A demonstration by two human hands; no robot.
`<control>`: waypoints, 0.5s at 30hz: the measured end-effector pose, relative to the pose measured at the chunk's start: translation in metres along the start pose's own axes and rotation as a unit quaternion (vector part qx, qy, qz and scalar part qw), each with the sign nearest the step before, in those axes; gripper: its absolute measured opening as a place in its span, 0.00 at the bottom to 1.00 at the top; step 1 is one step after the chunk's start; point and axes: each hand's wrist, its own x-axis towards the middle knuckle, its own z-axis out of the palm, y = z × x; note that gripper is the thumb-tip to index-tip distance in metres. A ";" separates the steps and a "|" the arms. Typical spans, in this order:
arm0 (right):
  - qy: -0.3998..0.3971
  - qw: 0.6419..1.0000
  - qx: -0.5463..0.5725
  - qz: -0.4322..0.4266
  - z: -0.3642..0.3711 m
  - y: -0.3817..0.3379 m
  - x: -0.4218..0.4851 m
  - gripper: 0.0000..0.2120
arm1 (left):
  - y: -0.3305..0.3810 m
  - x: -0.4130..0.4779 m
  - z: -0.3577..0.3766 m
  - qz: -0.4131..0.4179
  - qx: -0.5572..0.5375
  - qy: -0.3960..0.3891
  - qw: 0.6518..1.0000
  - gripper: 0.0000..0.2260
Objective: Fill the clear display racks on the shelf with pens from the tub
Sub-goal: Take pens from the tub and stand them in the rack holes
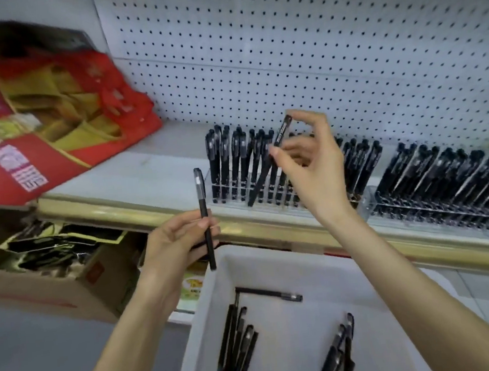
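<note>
Pinching a black pen between thumb and forefinger, the right hand is holding it at a slant, while the pen's lower end is dipping into the clear display rack just below and to the left of the palm. Rows of black pens are standing upright in that rack and crowding round the slanted pen's tip. The hand itself is hiding the rack's middle part. Further to the right of this hand a second clear rack is sitting on the same shelf, packed with leaning pens. Behind the fingers a white pegboard is rising as the shelf's back wall.

The left hand is gripping another pen with curled fingers and thumb, holding it upright, cap on top, in front of the shelf's gold edge strip. Directly beneath both hands the white tub is sitting with loose pens lying in it: one bunch under the left hand, another bunch under the right wrist, and a single pen lying crosswise between them. To the left of the left hand a red printed bag is slumping on the shelf, and below it an open cardboard box is holding dark packets.
</note>
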 end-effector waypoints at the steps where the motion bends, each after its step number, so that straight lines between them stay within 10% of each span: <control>1: 0.009 1.000 -0.005 -0.011 0.006 -0.001 0.006 0.21 | 0.001 0.003 0.000 0.004 0.005 0.000 1.000 0.06; 15: -0.031 0.990 -0.125 -0.059 0.045 0.020 0.029 0.20 | -0.001 0.023 -0.011 -0.003 0.013 -0.009 1.000 0.08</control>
